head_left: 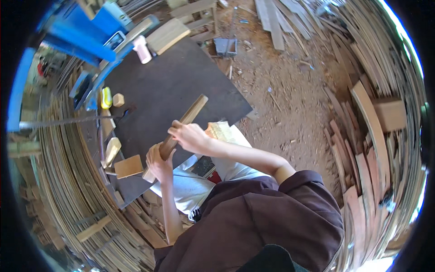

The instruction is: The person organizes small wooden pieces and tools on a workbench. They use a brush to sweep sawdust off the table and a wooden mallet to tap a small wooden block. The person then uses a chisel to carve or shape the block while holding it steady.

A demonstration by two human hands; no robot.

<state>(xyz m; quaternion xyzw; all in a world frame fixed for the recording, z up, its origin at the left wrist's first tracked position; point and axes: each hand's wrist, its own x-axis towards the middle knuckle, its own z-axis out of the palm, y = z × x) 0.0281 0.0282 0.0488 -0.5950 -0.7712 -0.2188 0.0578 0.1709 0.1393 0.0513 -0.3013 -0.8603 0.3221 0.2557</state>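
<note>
A long, narrow wooden bar (194, 109) slants over the dark tabletop (176, 68), its far end pointing up and to the right. My left hand (158, 162) is closed around it close to its near end. Further along, my right hand (189, 137) grips the same bar, fingers wrapped over its top. The underside of the bar and parts of my fingers are hidden. Beside my left hand lies a flat rectangular wooden block (128, 167) on the tabletop. A piece of light wood (220, 131) rests by my thigh, beyond my right forearm.
A blue machine (81, 38) with a thin blade (68, 121) stands at the left. A pink bottle (142, 50), a thick board (167, 35), a yellow object (106, 98) and a small wood cube (118, 99) sit on the table. Stacked planks (371, 149) line the right.
</note>
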